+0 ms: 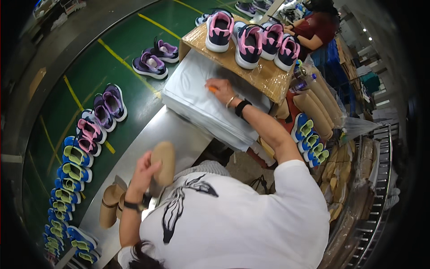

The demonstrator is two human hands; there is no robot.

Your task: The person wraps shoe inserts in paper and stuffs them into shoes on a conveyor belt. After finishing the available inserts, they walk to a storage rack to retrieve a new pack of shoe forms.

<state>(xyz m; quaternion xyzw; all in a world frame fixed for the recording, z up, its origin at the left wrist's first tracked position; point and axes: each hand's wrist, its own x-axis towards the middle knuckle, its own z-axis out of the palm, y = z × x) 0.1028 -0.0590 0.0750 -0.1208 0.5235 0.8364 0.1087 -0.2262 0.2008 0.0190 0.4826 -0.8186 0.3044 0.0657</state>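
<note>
My left hand (141, 175) is closed on a tan, rounded shoe insert (164, 162), held up above the metal ledge. More inserts of the same tan kind (109, 204) lie on the ledge beside my left wrist. My right hand (220, 91) rests on a thick stack of white paper sheets (190, 74), its fingers curled. A small orange thing (212, 89) shows at the right fingertips; I cannot tell if it is held or worn. Whatever else those fingers pinch is hidden.
Pink and navy sneakers (249, 45) stand on a taped cardboard box (197, 39) over the stack's far side. Sneakers (74, 154) line the green conveyor belt (121, 27) at left. Blue-green sneakers (309, 141) and a metal-railed rack (380, 179) are at right. A co-worker (316, 29) is beyond.
</note>
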